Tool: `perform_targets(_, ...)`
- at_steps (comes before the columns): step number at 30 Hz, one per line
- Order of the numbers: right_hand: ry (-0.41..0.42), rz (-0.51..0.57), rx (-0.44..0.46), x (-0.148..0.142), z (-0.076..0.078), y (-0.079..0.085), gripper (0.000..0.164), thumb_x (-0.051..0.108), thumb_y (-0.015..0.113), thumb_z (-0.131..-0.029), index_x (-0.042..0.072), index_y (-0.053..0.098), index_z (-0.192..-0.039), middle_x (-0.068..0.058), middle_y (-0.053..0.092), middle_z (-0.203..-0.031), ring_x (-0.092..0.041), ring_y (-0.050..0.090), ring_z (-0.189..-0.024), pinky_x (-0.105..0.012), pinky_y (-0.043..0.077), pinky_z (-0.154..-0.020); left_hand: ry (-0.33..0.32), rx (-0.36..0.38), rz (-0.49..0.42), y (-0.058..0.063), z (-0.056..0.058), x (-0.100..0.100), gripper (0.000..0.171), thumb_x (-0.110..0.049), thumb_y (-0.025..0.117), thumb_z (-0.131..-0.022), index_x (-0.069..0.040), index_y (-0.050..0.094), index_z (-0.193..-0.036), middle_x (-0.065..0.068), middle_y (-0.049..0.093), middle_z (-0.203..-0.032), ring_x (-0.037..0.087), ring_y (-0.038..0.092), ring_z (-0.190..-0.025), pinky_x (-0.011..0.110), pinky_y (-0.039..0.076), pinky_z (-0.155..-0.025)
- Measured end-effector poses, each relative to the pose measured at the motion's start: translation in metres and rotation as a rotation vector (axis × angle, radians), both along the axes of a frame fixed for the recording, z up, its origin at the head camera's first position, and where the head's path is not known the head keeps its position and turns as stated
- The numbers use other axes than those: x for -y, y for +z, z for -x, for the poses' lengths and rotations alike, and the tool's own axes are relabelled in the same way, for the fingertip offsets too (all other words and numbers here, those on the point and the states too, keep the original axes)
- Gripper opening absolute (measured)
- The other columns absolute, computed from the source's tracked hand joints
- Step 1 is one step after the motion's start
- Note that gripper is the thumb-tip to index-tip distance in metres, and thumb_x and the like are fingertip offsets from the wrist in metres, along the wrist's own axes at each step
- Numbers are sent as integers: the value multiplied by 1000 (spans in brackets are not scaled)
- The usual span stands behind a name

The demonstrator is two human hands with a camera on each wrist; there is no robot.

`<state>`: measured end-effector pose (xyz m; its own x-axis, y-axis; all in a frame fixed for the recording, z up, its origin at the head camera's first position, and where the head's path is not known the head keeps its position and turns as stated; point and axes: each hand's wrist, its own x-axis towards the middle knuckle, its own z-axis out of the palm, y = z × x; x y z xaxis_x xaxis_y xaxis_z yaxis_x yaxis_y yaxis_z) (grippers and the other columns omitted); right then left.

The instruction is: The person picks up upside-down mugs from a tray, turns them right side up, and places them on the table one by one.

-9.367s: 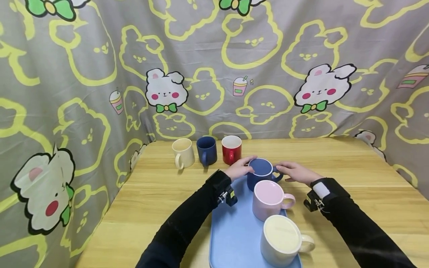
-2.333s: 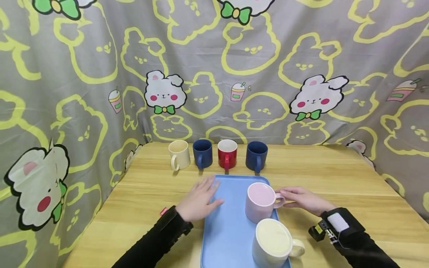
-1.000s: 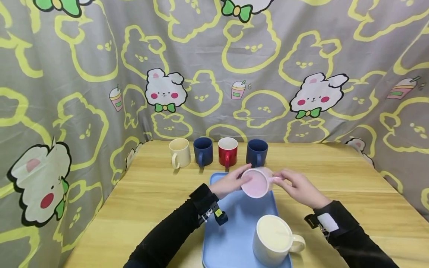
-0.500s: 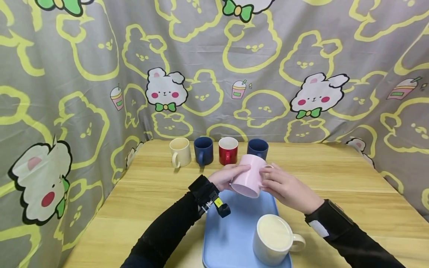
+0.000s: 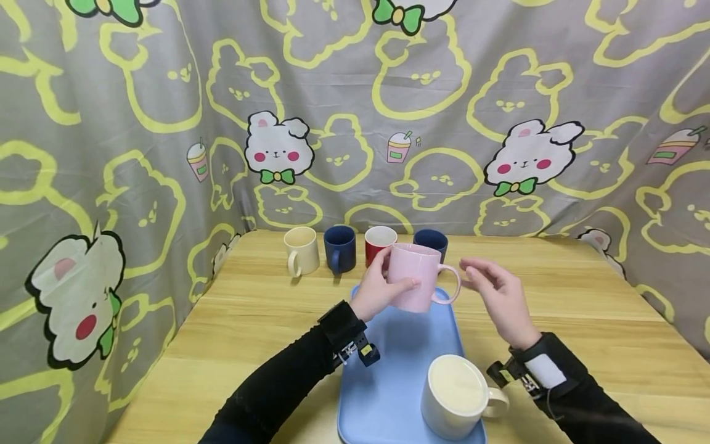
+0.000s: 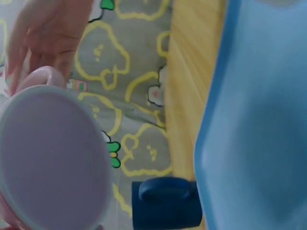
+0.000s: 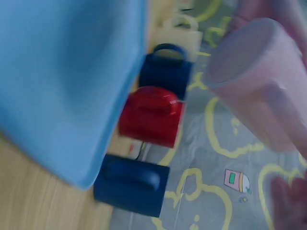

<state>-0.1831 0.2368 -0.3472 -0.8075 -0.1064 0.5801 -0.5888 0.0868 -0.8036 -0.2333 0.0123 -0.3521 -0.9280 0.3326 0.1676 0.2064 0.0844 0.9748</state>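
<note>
I see the left hand (image 5: pixel 375 291) gripping the pink mug (image 5: pixel 417 271) mid-frame, above the tray (image 5: pixel 383 394); the right hand (image 5: pixel 503 302), relaxed, holds nothing beside its handle (image 5: pixel 457 283). If that lone grip slips, the mug could drop.

Free tray (image 5: pixel 402 351) below pink mug (image 5: pixel 417 268)

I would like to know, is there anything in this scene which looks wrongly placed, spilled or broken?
One thing looks odd: the cream mug on the blue tray stands bottom-up, with its handle sticking out past the tray's edge, whereas the back-row mugs are upright. I see no spill or damage.
</note>
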Motion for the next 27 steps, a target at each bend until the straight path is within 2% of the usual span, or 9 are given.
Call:
perform_targets(2,129,41,211,-6,1,6,25,8,46,-103,7,70,-109,3,68,-103,-8,64,-96,-28,56,-79,-14,-74,12,1,-1,1,76,-14,74,-86,-5,31,-148,14,50,-132,28,53,-110,42,49,-91)
perform_targets(5,424,57,450,-15,5,11,35,16,36,-107,14,71,-109,0,68,-101,-13,65,-99,-37,55,-83,-66,-150,20,1,-2,1,78,-13,75,-86,-6,29,-149,13,49,-135,27,52,-114,40,47,-94)
perform_targets(8,669,87,550,-22,9,12,42,12,27,-108,10,69,-115,-4,68,-104,-18,65,-105,-43,51,-91,-148,-202,22,-1,-1,0,79,-10,74,-87,-5,26,-150,14,46,-137,26,49,-117,38,45,-96)
perform_targets(11,792,111,580,-26,11,11,44,7,24,-108,7,67,-119,-6,69,-109,-20,63,-109,-43,48,-95,-234,-225,28,-5,3,-2,79,-7,70,-89,-6,22,-152,13,42,-140,24,45,-120,35,43,-99)
perform_targets(14,831,110,604,-30,11,9,44,4,24,-107,4,66,-118,-7,69,-110,-20,63,-110,-42,48,-97,-288,-211,59,-11,5,-5,80,-6,67,-91,-8,16,-153,12,38,-143,22,41,-123,32,41,-101)
perform_targets(20,811,81,622,-33,8,6,41,2,29,-106,7,69,-114,-6,71,-107,-19,63,-110,-40,49,-95,-338,-216,149,-20,2,-8,82,-11,61,-95,-8,4,-154,12,31,-147,21,36,-128,29,38,-104)
perform_targets(24,743,62,619,-33,6,9,38,4,33,-106,8,70,-112,-5,71,-105,-19,65,-107,-39,50,-93,-321,-274,218,-20,1,-10,83,-13,59,-96,-6,-1,-152,13,25,-148,23,33,-130,33,35,-108)
perform_targets(27,655,43,612,-33,3,10,35,7,36,-106,9,71,-110,-4,71,-102,-18,66,-103,-38,52,-91,-271,-318,304,-20,0,-13,83,-19,57,-98,-1,-3,-152,15,21,-152,27,30,-135,38,32,-111)
